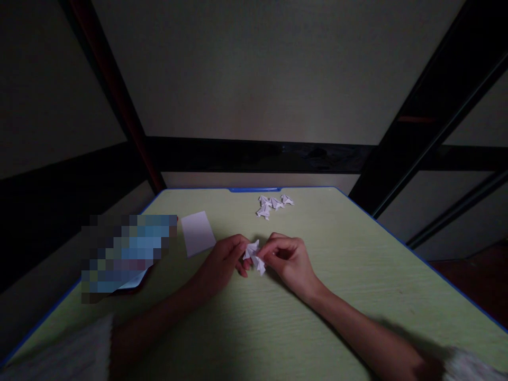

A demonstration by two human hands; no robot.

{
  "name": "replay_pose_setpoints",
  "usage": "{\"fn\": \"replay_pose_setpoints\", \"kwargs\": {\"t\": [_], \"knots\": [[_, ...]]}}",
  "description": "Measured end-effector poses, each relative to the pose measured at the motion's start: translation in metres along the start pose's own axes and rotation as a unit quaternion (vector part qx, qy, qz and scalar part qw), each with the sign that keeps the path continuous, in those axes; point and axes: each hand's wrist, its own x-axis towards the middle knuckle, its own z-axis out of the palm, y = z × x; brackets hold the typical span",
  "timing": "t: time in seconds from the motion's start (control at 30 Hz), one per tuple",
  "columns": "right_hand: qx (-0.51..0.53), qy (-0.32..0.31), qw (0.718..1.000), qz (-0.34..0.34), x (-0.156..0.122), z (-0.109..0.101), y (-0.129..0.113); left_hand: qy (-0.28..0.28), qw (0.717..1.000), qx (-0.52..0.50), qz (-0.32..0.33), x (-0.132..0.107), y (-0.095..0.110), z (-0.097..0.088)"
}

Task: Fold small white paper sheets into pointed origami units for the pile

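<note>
A small, partly folded piece of white paper [254, 256] is pinched between both hands just above the pale green table [357, 275]. My left hand [224, 262] grips its left side with fingers curled. My right hand [289, 259] pinches its right side with thumb and fingers. A flat white sheet of paper [197, 233] lies on the table just left of my left hand. Three small finished folded white paper figures [273, 205] sit in a cluster near the far edge.
A blurred-out object [127, 254] lies at the table's left side, with a white corner showing beneath it. The table has a blue rim [254, 189]. Dark beams and a plain wall stand behind. The room is dim.
</note>
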Motion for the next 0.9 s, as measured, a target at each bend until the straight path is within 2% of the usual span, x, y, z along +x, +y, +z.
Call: {"fn": "replay_pose_setpoints", "kwargs": {"t": [0.13,0.47,0.67,0.8,0.9], "knots": [[-0.003,0.003,1.0,0.004,0.0003,0.0004,-0.0016,0.0,1.0,-0.015,-0.019,-0.0005,0.0006,0.002],[0.0,0.011,1.0,0.004,-0.0005,-0.0007,-0.0002,-0.008,0.988,-0.15,-0.046,0.0009,-0.0011,0.0009],[0.018,-0.008,1.0,0.02,-0.0005,0.0013,-0.0008,0.009,0.996,-0.077,-0.042,0.0011,-0.002,0.0012],[0.094,-0.042,0.992,0.076,0.0008,0.0007,-0.0003,0.028,0.997,-0.066,-0.029,0.0002,-0.0017,-0.0001],[0.164,-0.074,0.976,0.125,0.0038,-0.003,0.0002,0.046,0.997,-0.057,-0.026,-0.0013,0.0014,0.0]]}}
